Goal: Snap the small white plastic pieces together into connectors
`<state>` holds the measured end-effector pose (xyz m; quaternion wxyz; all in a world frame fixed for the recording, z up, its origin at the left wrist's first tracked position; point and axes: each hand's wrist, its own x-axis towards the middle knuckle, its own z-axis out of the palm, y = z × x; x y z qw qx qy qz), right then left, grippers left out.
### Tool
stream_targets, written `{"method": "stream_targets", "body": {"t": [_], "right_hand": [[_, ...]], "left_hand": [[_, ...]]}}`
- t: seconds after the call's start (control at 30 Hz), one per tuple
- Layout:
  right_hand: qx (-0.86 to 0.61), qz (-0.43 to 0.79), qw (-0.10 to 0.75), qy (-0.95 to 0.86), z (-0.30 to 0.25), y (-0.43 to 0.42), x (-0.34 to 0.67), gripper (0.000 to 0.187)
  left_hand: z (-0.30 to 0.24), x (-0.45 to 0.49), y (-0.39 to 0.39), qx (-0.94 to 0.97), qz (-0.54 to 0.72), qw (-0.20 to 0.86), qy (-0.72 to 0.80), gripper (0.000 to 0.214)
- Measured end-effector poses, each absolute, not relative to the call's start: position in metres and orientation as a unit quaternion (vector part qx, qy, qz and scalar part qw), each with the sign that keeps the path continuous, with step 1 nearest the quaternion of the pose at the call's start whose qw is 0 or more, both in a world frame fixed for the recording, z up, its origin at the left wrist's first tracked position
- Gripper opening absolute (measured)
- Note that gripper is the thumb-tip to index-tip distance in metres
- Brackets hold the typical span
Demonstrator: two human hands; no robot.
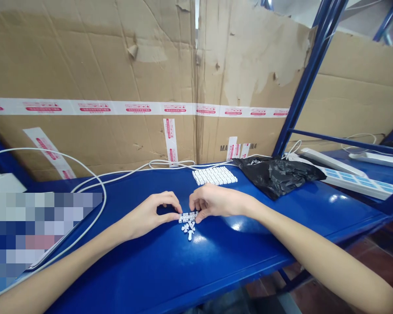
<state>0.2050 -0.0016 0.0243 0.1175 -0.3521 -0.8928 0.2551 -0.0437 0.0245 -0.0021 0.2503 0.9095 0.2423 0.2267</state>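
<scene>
A short row of small white plastic blocks [187, 217] lies on the blue shelf between my hands. My left hand [153, 213] pinches its left end between thumb and fingers. At the right end, my right hand [211, 203] grips with thumb and bent fingers. Just in front of the row sits a little heap of loose white plastic pieces [189, 229], too small to name. Behind my right hand, many similar white blocks [214, 175] stand in neat rows on the shelf.
A black plastic bag [278, 172] lies at the right rear. White cables [134, 168] run along the back and loop at the left by a white adapter [5, 185]. Cardboard [118, 69] walls the back; a blue post [304, 83] rises at the right. Long white strips [360, 181] lie beyond it.
</scene>
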Motion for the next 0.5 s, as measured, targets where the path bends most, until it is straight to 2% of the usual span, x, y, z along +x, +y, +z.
{"method": "stream_targets", "body": {"t": [0.13, 0.2, 0.33, 0.43, 0.5], "right_hand": [[-0.369, 0.181, 0.187, -0.892, 0.033, 0.005, 0.218, 0.012], [-0.400, 0.127, 0.208, -0.883, 0.036, 0.012, 0.226, 0.017], [-0.488, 0.027, 0.141, -0.861, 0.036, 0.026, 0.239, 0.025], [-0.525, 0.002, 0.082, -0.847, 0.032, 0.034, 0.245, 0.027], [-0.532, -0.001, 0.073, -0.844, 0.029, 0.039, 0.247, 0.027]], "left_hand": [[-0.002, -0.045, 0.025, 0.902, 0.237, 0.241, 0.267, 0.020], [-0.002, -0.045, 0.024, 0.902, 0.238, 0.240, 0.267, 0.020], [-0.001, -0.044, 0.023, 0.904, 0.237, 0.245, 0.258, 0.021], [-0.001, -0.044, 0.023, 0.903, 0.235, 0.252, 0.255, 0.021], [-0.001, -0.043, 0.023, 0.903, 0.236, 0.257, 0.251, 0.022]]}}
